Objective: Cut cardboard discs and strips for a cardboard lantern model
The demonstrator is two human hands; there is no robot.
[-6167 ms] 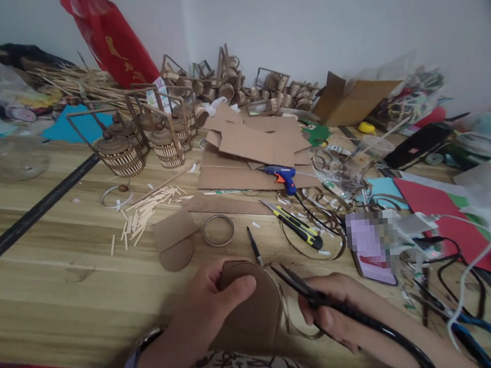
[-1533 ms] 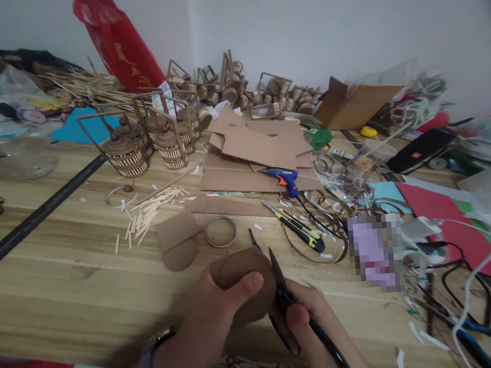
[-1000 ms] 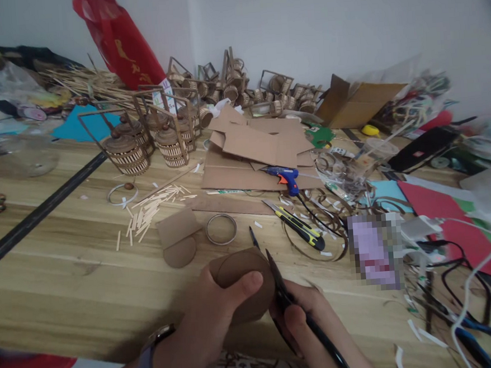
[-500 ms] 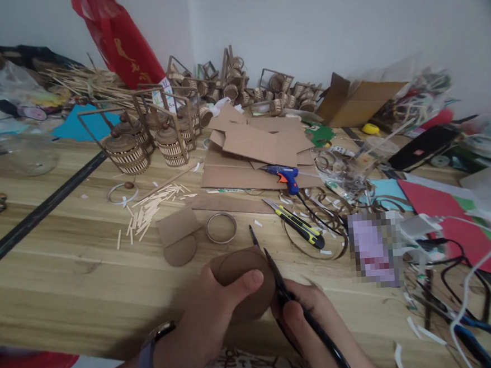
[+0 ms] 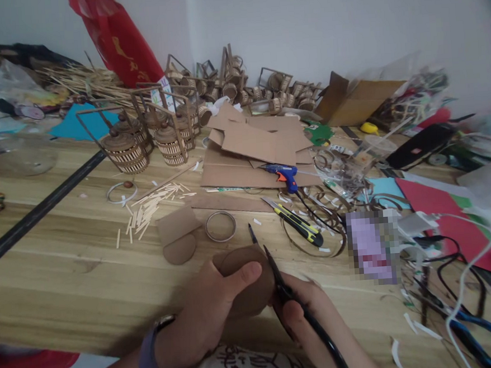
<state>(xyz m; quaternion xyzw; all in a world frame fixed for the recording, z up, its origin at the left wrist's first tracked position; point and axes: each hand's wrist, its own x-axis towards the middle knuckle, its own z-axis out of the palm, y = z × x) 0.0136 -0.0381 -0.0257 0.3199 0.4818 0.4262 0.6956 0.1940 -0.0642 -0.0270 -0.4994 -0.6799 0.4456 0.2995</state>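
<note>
My left hand (image 5: 219, 289) grips a brown piece of cardboard (image 5: 251, 295), its thumb lying across the top face; the edge near the scissors is rounded. Black-handled scissors (image 5: 279, 279) are in my right hand (image 5: 308, 308), with their blades at the right edge of the cardboard. Beyond the blades a dark pen (image 5: 252, 233) lies partly hidden by the cardboard. A round ring (image 5: 220, 226) rests on the table ahead of my left hand. Left of it are a cut cardboard piece (image 5: 176, 225) and a cardboard disc (image 5: 180, 251), which overlap.
A yellow-black utility knife (image 5: 296, 223) and a blue glue gun (image 5: 286, 176) lie ahead, near stacked cardboard (image 5: 263, 140). Short sticks (image 5: 148, 208) are scattered at left, before small lidded baskets (image 5: 125, 150). Blue-handled pliers (image 5: 465, 325) and a white cable (image 5: 466, 278) lie at right.
The cardboard has turned slightly in my left hand, and its right edge by the blades now looks rounder. The scissors stay at that edge. The view has shifted a little.
</note>
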